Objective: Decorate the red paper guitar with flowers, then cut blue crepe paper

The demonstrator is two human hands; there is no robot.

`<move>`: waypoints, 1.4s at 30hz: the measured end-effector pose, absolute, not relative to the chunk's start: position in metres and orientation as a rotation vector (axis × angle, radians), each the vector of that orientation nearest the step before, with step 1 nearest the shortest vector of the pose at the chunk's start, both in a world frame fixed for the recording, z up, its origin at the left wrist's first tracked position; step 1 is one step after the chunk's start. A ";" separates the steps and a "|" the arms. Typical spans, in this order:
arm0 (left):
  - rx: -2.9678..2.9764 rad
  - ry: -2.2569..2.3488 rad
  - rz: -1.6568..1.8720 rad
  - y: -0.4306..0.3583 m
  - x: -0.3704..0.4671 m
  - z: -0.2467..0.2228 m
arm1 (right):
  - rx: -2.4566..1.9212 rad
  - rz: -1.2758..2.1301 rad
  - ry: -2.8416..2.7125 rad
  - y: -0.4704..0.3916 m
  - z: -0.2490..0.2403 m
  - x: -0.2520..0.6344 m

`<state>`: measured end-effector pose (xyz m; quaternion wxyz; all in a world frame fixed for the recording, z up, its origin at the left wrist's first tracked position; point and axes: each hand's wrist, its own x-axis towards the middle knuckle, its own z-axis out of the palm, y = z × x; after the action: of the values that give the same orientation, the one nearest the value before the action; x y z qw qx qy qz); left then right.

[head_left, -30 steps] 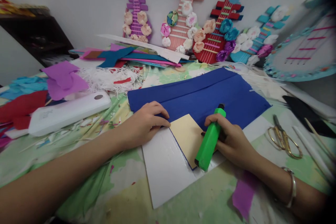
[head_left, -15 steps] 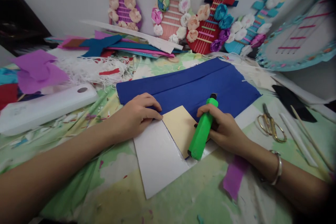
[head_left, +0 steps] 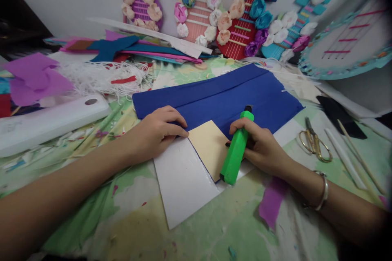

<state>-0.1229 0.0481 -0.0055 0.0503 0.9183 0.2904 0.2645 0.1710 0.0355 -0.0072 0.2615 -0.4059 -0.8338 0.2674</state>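
Observation:
My left hand (head_left: 159, 134) lies palm down, fingers apart and resting on blue crepe-like paper (head_left: 220, 98). Its thumb tip touches the left corner of a cream card (head_left: 206, 147). A white board (head_left: 180, 187) shows beneath the card. My right hand (head_left: 260, 142) is closed around a chunky green plastic tool (head_left: 235, 155) with black ends, whose kind I cannot make out. The tool slants over the card's right side, its lower end near the card's front corner. Blue edging shows along the card's left edge.
Gold-handled scissors (head_left: 315, 140), thin sticks (head_left: 361, 155) and a black phone-like slab (head_left: 339, 116) lie at the right. A white case (head_left: 55, 122), white string (head_left: 101, 77) and purple scraps (head_left: 39, 77) are at the left. Decorated guitar shapes (head_left: 239, 20) stand against the wall.
The view has shifted a little, so the whole scene sits slightly higher and further left. Both hands, the green tool and the card keep nearly the same places relative to each other.

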 end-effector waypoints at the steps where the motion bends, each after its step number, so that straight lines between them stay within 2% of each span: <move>1: 2.796 0.887 0.805 0.048 -0.123 -0.005 | -1.098 0.722 -2.258 0.035 -0.007 0.171; 42: 2.759 0.891 0.777 0.049 -0.125 -0.005 | -1.060 0.688 -2.274 0.035 -0.008 0.173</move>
<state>-0.1250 0.0494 -0.0054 0.0696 0.9169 0.2961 0.2583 0.1729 0.0350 -0.0083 0.2666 -0.3927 -0.8424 0.2550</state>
